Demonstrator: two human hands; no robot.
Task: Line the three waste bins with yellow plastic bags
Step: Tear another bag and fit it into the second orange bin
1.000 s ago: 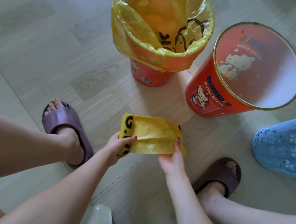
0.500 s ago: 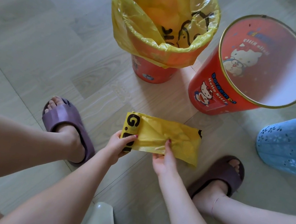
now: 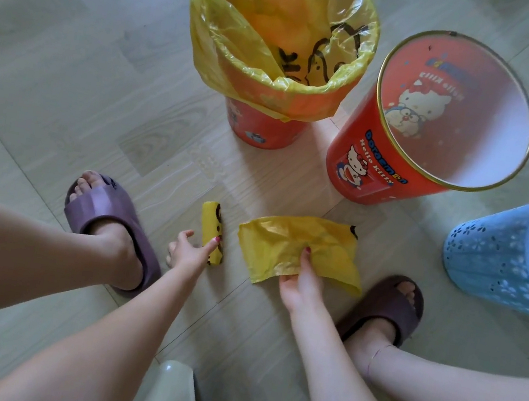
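Both hands worked low over the pale wood-patterned floor (image 3: 68, 72), now well apart. Half a second before, the left hand (image 3: 186, 251) and right hand (image 3: 303, 277) had shared one continuous yellow strip; by this moment the strip had parted. The left hand's fingers lay loosely against the small yellow roll of plastic bags (image 3: 212, 234), touching it rather than clearly gripping, while the right hand pinched the loose, crumpled yellow plastic bag (image 3: 297, 245) at its near edge.

So a fresh bag had come free of the roll, which I judged to be the start of lining the second bin. The far-left red bin (image 3: 264, 127) already wore its yellow liner (image 3: 283, 30), whereas the red cartoon-printed bin with a gold rim (image 3: 363, 160) to its right and the blue perforated plastic bin (image 3: 502, 262) at the far right were still bare.

The roll's long axis ran near to far, tipped slightly leftward at the far end. The torn bag, still folded flat, stretched left to right, its right end reaching toward the blue bin.
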